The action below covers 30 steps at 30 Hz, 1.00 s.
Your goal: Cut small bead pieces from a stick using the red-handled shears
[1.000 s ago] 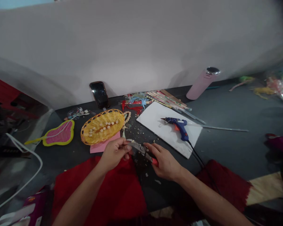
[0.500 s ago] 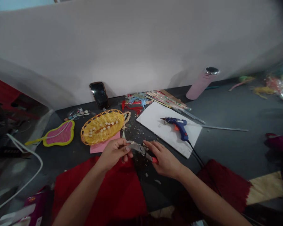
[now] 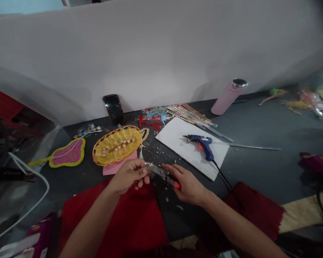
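Observation:
My right hand (image 3: 187, 184) is closed around the red handles of a pair of pruning shears (image 3: 161, 173), whose metal blades point left. At the blade tips, my left hand (image 3: 130, 175) pinches something small and pale that I cannot make out. Both hands are above the front of the dark table, the left one over a red cloth (image 3: 123, 218). Just behind the left hand stands a yellow woven basket (image 3: 115, 134) with small pale pieces (image 3: 122, 144) in it. A pale beaded loop with a tassel (image 3: 144, 135) lies against the basket's right end.
A blue glue gun (image 3: 201, 141) lies on a white board (image 3: 172, 132), its cord running toward the front. Behind are a phone (image 3: 113, 109), sticks and tassels (image 3: 158, 114), and a pink bottle (image 3: 227, 96). A pink-and-yellow fan (image 3: 68, 153) lies left. Small scraps (image 3: 161, 152) litter the table.
My hands stay almost in place, with the shears still at my left fingertips. The right hand has shifted very slightly, and the view has tilted a little.

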Each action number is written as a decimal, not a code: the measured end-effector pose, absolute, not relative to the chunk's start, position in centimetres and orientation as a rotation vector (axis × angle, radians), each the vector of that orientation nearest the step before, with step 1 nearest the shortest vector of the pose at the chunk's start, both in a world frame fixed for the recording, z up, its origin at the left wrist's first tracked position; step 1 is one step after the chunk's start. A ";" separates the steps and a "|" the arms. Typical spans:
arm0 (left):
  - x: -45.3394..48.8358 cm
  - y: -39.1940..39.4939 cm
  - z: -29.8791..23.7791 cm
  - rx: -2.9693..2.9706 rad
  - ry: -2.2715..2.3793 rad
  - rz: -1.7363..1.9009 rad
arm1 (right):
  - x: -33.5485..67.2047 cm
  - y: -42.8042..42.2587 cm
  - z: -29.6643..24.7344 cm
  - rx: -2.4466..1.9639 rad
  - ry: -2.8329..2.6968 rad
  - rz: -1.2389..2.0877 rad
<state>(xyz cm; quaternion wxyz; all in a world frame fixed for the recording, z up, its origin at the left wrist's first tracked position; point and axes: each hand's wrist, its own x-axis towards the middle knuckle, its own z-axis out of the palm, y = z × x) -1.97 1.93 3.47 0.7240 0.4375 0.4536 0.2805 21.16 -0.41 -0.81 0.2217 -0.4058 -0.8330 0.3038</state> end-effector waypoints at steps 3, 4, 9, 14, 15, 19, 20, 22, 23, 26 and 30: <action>-1.9 1.9 3.5 0.980 1.028 0.632 | 21.1 -0.6 -0.6 -1.158 -2.294 0.840; -1.8 1.9 3.5 0.980 1.031 0.636 | 21.1 -0.6 -0.6 -1.167 -2.293 0.836; -1.6 1.9 3.7 0.968 1.024 0.654 | 21.1 -0.4 -0.9 -1.177 -2.306 0.790; -1.7 1.9 3.9 0.933 0.963 0.615 | 21.3 -0.1 -1.1 -1.135 -2.325 0.782; -1.8 1.9 3.9 0.922 0.949 0.599 | 21.3 -0.1 -1.0 -1.126 -2.327 0.785; -2.2 2.0 3.7 0.869 0.876 0.533 | 21.4 -0.1 -0.9 -1.098 -2.342 0.791; -2.4 2.0 3.6 0.858 0.859 0.519 | 21.4 -0.1 -0.9 -1.094 -2.342 0.792; -2.5 2.0 3.5 0.846 0.833 0.500 | 21.4 -0.1 -0.9 -1.085 -2.340 0.794; -2.5 2.1 3.5 0.845 0.828 0.495 | 21.4 -0.1 -0.9 -1.080 -2.339 0.797; -2.4 2.1 3.7 0.848 0.833 0.488 | 21.3 0.0 -1.0 -1.078 -2.341 0.809; -2.1 2.1 4.0 0.856 0.875 0.479 | 21.3 -0.1 -1.1 -1.099 -2.335 0.802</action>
